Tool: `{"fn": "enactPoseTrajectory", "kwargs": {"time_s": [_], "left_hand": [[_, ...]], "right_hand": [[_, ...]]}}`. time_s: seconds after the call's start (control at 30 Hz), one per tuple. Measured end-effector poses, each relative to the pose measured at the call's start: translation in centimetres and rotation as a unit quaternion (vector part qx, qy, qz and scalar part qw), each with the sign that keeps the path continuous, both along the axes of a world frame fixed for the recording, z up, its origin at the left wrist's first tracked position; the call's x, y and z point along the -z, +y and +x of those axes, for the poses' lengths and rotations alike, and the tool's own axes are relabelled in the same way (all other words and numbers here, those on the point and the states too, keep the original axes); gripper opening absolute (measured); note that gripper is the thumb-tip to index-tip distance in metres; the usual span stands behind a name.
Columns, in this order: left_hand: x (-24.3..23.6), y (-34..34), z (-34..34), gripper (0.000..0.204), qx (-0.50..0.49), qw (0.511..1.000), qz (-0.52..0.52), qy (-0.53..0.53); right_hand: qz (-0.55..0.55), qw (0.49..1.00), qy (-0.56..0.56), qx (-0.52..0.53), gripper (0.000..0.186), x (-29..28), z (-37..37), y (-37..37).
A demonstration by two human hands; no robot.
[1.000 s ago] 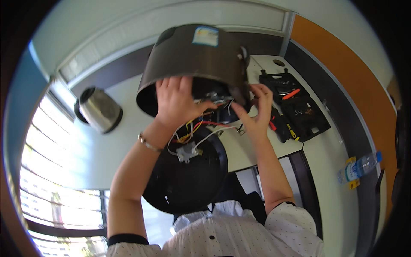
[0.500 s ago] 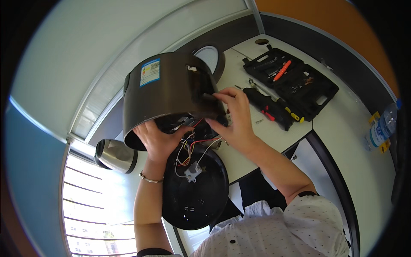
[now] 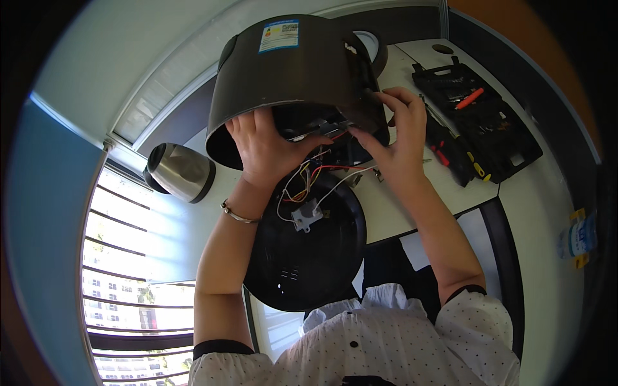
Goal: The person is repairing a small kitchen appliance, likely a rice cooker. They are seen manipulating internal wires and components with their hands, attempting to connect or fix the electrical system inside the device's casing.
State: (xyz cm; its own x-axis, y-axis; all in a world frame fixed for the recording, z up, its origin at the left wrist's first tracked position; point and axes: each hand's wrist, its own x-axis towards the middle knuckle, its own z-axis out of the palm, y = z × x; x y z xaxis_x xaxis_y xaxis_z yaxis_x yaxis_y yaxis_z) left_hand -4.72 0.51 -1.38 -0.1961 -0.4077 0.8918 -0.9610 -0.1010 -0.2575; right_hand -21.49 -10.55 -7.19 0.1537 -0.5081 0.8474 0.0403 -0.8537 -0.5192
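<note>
A dark brown rice cooker housing (image 3: 283, 77) lies tilted with its open underside toward me. My left hand (image 3: 267, 148) reaches in over its lower rim, fingertips hidden inside, thumb stretched toward the parts in the opening. On the right side, my right hand (image 3: 402, 128) grips the housing's edge between thumb and curled fingers. Red, white and yellow wires (image 3: 312, 177) hang from the opening between my hands. They run down to a black round base cover (image 3: 309, 257), where a small grey bracket-like part (image 3: 307, 216) lies.
Right of the housing, an open black tool case (image 3: 496, 128) holds an orange-handled tool (image 3: 470, 98). Beside it lie a black power screwdriver (image 3: 450, 157) and a yellow-black screwdriver (image 3: 478, 168). A steel kettle (image 3: 180, 172) stands left, a plastic bottle (image 3: 577, 238) far right.
The whole view has shifted, so the housing and hands appear higher and further right. Both hands keep nearly the same places on the housing.
</note>
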Motion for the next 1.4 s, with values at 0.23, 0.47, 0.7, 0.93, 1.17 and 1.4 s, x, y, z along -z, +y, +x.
{"fn": "enactPoseTrajectory", "kwargs": {"time_s": [0.23, 0.47, 0.7, 0.93, 1.17, 1.4], "left_hand": [[0.4, -0.1, 0.6, 0.116, -0.014, 1.0, 0.005, -0.011], [0.2, -0.1, 0.8, 0.115, -0.02, 1.0, -0.004, -0.017], [0.0, -0.4, 1.0, 0.11, -0.017, 0.998, -0.031, -0.054], [0.1, -0.7, 0.7, 0.11, -0.018, 0.998, -0.036, -0.057], [-0.2, -0.1, 0.8, 0.108, -0.044, 0.997, -0.022, -0.057], [-0.4, -0.9, 0.0, 0.107, -0.033, 0.998, -0.017, -0.052]], "right_hand": [[-0.031, 0.999, -0.01, 0.0, 0.066, -0.3, 0.4, 0.0], [-0.046, 0.999, -0.018, 0.016, 0.068, 0.0, 1.0, -0.4], [0.041, 0.998, -0.035, 0.018, 0.05, 1.1, -2.4, 0.7], [0.131, 0.989, 0.053, 0.03, 0.017, 4.9, -8.1, 1.2], [-0.061, 0.965, 0.254, -0.009, 0.018, 5.2, -4.8, 3.9], [-0.115, 0.94, 0.319, -0.027, 0.015, 7.1, -1.7, 2.3]]}}
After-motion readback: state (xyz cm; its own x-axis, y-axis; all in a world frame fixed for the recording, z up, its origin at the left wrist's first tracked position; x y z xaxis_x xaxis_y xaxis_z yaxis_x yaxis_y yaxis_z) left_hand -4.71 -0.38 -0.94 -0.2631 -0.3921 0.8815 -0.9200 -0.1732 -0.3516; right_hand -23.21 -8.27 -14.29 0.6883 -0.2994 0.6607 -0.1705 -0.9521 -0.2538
